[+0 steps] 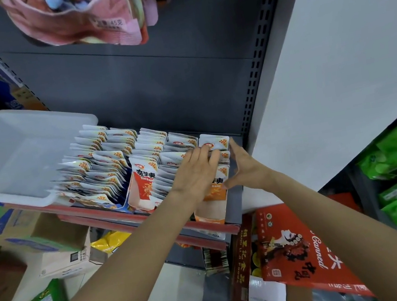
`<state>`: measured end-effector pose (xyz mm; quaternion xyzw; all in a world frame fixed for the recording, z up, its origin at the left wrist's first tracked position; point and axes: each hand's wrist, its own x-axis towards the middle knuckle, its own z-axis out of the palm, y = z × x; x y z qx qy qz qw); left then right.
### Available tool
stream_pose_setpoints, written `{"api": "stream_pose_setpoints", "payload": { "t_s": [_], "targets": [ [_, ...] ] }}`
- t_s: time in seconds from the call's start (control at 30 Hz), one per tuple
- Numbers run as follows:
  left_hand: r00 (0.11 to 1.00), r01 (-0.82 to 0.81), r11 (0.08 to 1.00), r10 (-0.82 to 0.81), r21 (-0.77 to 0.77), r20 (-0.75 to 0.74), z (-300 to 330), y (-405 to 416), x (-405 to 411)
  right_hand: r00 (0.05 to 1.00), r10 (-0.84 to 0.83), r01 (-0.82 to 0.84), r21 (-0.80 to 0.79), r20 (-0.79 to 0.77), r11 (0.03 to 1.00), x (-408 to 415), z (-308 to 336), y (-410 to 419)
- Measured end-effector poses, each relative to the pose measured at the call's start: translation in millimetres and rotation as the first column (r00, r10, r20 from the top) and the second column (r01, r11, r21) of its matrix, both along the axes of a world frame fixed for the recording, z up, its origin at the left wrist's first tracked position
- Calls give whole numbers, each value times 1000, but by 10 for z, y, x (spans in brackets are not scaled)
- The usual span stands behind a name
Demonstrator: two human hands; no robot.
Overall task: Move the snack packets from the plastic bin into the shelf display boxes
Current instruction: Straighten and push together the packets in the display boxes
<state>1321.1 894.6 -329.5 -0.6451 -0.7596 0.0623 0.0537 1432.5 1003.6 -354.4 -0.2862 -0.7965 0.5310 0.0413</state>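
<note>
Both hands work at the rightmost display box (214, 200) on the shelf.
Left hand (193, 175) lies flat, fingers straight, pressing the packets (213, 142) standing in that box; right hand (243, 162) rests open against the box's right side. Left of the box sits the white plastic bin (8, 162).

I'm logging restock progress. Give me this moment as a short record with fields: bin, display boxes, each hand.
bin: white plastic bin on the shelf's left end, looks empty
display boxes: display boxes side by side, packed with upright snack packets
left hand: left hand lies flat on the packets in the rightmost box
right hand: right hand presses, fingers straight, against that row's right side
</note>
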Motion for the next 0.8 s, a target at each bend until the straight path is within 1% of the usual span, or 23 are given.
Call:
{"api": "stream_pose_setpoints", "payload": {
  "t_s": [0.07, 0.13, 0.23, 0.3, 0.37, 0.47, 0.57, 0.67, 0.8],
  "targets": [
    [1000, -8, 1000, 9, -14, 30, -28, -34, -34, 997, -18, 13, -61, -81, 998, 15, 25, -60],
    [998, -54, 999, 54, -2, 38, -47, -48, -58, 993, -43, 33, -91, -111, 995, -5, -9, -107],
    [996, -84, 996, 84, -6, 10, -37, 37, -92, 993, -99, 94, -75, -58, 993, -92, -122, -200],
    [998, -60, 998, 60, -38, 3, -7, 118, -121, 993, -104, 101, -58, -57, 993, -162, -140, -298],
    [998, -25, 996, 30, -80, 58, 7, 185, -159, 989, -137, 133, -71, -48, 989, -205, -159, -349],
    [990, 71, 984, -49, -165, 133, 46, 222, -248, 983, -176, 176, 4, -61, 984, -199, -200, -300],
    [989, 119, 970, -98, -214, 106, 95, 234, -346, 982, -182, 185, 71, -45, 980, -180, -200, -193],
    [990, 139, 972, -130, -188, 60, 112, 243, -347, 973, -221, 227, 127, -58, 966, -195, -144, -145],
    [985, 167, 985, -169, -53, -34, 86, 253, -281, 956, -286, 292, 163, -62, 942, -185, -65, -165]
  ]
}}
